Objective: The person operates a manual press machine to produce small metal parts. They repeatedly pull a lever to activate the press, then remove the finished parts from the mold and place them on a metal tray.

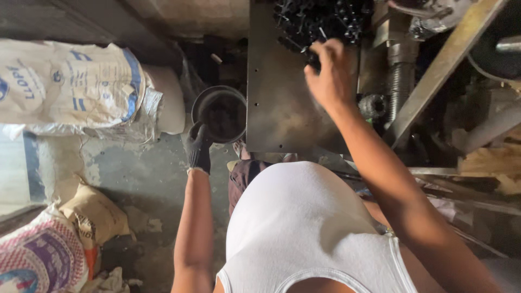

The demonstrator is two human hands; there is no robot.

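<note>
I look down past my white shirt (304, 217). My left hand (198, 147) wears a dark glove. Its fingers are closed on the near rim of a round metal bucket (220, 113). The bucket sits low, just beside the left edge of the tabletop (274, 103), over the gray floor (141, 179). Inside the bucket it is dark, and I cannot tell what is in there.

My right hand (327, 73) is bare. It reaches out over the tabletop, which is a flat sheet of dull metal. My fingers (313, 58) are curled around a small black part at the near edge of a pile of black parts (320, 19). The pile lies at the far end of the tabletop. My hand is a bit blurry, so I cannot tell the shape of the part I hold.

To the right of the tabletop stands a machine with a ribbed metal pipe (400, 81) and a slanted metal bar (445, 65). To my left, a big white sack with blue marks (70, 87) lies on the floor. Nearer to me are a tan sack (95, 214) and a sack with purple and red print (40, 258).
</note>
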